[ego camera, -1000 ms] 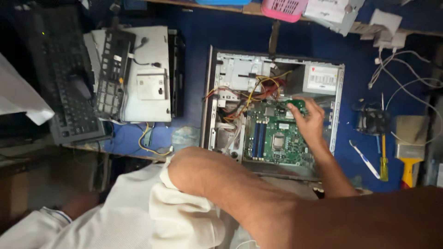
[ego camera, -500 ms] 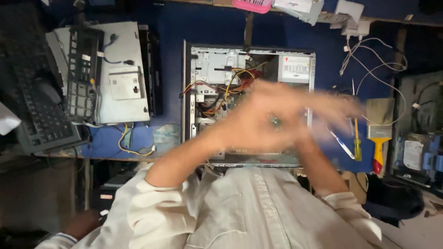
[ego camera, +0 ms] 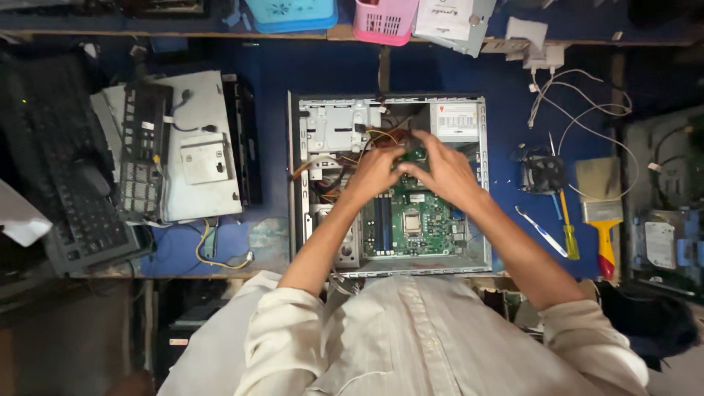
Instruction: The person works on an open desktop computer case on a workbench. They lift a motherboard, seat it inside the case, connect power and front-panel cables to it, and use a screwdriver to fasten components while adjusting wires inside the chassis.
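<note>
Head view, hands (ego camera: 411, 170) over motherboard (ego camera: 414, 220), grip unclear

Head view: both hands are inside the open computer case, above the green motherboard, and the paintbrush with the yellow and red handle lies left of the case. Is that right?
Not quite. In the head view the paintbrush lies right of the case, by the screwdriver. The rest holds: left hand and right hand meet inside the open case above the motherboard.

Green motherboard (ego camera: 414, 220), blue table (ego camera: 330, 70)
</note>
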{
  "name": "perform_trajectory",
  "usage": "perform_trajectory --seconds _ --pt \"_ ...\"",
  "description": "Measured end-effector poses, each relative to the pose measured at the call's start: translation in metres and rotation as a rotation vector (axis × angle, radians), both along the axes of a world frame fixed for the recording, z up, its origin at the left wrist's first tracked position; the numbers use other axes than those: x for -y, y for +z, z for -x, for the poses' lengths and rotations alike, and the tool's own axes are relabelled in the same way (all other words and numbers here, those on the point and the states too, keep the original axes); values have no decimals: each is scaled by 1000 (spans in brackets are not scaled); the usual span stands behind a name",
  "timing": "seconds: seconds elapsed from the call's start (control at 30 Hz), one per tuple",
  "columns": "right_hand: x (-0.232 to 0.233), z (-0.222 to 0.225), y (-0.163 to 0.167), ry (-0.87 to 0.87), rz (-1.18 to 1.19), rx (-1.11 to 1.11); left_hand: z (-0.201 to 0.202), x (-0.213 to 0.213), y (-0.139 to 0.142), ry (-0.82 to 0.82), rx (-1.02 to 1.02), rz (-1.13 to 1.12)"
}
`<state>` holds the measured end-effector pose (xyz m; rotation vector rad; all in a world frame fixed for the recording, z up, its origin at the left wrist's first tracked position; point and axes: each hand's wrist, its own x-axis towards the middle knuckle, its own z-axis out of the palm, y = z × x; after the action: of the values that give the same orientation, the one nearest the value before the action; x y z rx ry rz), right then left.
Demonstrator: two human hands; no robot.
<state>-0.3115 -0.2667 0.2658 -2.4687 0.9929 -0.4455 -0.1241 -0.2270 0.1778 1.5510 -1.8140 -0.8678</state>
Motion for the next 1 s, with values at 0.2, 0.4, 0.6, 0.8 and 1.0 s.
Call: perform_trajectory --seconds 0.2,0.4,0.6,0.8,1.0 --pt "9 9 29 157 168 -27 3 1 8 -13 -30 69" --pt "15 2 32 130 159 -262 9 2 0 81 -22 152" --pt "20 3 27 241 183 -161 6 4 -4 -9 -34 77" --pt "26 0 26 224 187 -176 6 5 13 79 36 87" --pt "27 -5 29 164 110 -456 7 3 11 87 -32 169"
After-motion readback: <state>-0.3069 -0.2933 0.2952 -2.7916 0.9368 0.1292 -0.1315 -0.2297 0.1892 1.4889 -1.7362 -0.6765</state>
